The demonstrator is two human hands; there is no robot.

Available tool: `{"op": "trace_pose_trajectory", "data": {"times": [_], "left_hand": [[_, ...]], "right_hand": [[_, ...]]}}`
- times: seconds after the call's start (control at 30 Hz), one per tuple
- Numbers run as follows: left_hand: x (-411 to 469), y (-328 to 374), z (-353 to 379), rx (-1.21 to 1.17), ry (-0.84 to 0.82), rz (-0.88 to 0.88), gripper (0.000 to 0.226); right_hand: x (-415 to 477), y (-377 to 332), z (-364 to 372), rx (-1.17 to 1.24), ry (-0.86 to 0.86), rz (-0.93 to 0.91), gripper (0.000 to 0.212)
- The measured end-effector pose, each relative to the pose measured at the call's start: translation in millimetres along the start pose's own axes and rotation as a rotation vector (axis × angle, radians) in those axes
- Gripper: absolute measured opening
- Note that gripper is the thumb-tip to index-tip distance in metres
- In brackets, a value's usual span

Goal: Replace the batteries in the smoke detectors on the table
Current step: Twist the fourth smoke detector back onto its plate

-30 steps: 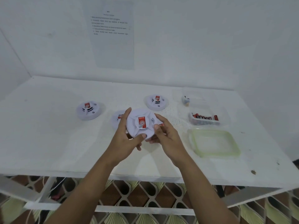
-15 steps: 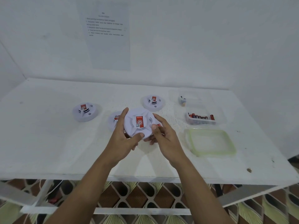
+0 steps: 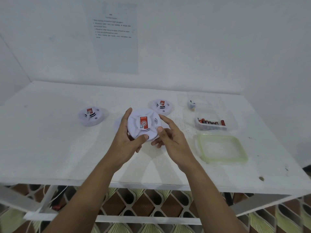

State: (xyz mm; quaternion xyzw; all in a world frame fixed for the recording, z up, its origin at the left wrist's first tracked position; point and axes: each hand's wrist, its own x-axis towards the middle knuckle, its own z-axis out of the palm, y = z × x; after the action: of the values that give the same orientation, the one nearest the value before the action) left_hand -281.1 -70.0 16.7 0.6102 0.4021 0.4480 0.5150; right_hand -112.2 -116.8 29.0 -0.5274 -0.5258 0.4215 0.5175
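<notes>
Table (image 3: 50,148): white, bearing everything else.
Lid (image 3: 220,148): green-rimmed, flat, right.
Held detector (image 3: 143,125): above mid-table, rim gripped by left hand (image 3: 125,145) and right hand (image 3: 173,140).
Spare detectors: left detector (image 3: 91,115); far detector (image 3: 161,105); a third mostly hidden behind the left hand.
Batteries (image 3: 211,122): in clear tub behind lid.

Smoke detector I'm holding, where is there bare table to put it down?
Widest bare patch: the table's near-left, from the left detector to the front edge. Another strip runs along the front edge, nearer than the held detector. The right side is crowded: far detector, battery tub, green-rimmed lid.

detector (image 3: 143,126): white, round, red label, aloft, tilted | batteries (image 3: 210,122): in tub (image 3: 204,128)
</notes>
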Motion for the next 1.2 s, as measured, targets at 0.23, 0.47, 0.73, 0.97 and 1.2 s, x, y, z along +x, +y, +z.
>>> {"op": "trace_pose_trajectory", "data": {"times": [0.23,0.47,0.73,0.97,1.2], "left_hand": [[-3.3,-0.1,-3.3,-0.014,0.009,-0.01,0.086],[-5.8,0.4,-8.4,-0.033,0.006,-0.031,0.084],[-2.8,8.4,-20.2,-0.043,-0.042,-0.062,0.071],[8.9,12.6,-15.5,-0.015,0.123,-0.038,0.065],[24.7,22.5,-10.3,-0.013,0.225,-0.05,0.057]], "right_hand": [[-0.1,-0.3,3.7,-0.009,-0.013,0.006,0.042],[-0.5,-0.2,9.4,-0.009,-0.025,0.012,0.042],[12.6,-6.7,2.8,-0.04,-0.043,0.029,0.038],[29.0,-15.9,-2.0,-0.025,-0.038,0.02,0.036],[51.9,-11.8,-7.7,-0.038,-0.058,0.027,0.037]]}}
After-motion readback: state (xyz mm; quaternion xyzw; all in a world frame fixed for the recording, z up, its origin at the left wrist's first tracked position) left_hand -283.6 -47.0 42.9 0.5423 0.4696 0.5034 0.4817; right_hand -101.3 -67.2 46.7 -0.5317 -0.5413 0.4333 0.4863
